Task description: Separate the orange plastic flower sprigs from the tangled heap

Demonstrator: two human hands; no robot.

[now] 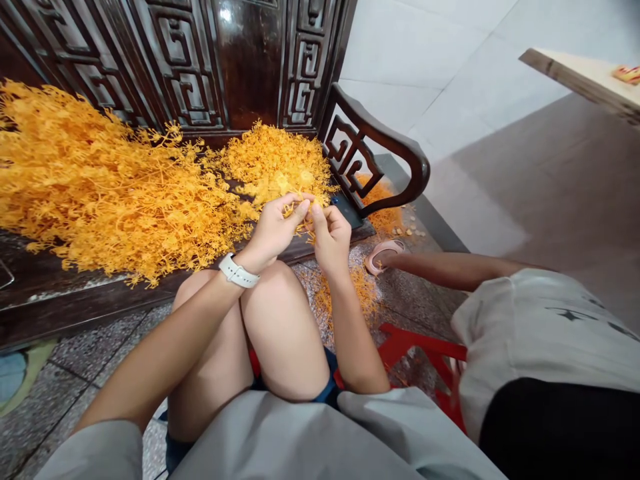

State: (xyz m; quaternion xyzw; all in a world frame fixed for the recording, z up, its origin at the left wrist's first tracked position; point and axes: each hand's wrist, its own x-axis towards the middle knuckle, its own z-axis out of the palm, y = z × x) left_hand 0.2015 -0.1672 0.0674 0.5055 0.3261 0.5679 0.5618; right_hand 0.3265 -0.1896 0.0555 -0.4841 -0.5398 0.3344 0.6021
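Two hands, head view: the seated person's left hand (280, 223) and right hand (331, 237) meet near the edge of the tabletop (50, 317), fingers closed on a small yellow piece (289, 210), seemingly so each steadies it. Larger (115, 187) and smaller yellow heaps (275, 157) lie on the tabletop, presumably for easy reach.

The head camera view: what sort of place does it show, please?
Probably a living room in a home: a glossy, dark-brown carved wooden bench stands near a white tiled wall, and large heaps of orange-yellow, branching, plastic-looking pieces lie on it.
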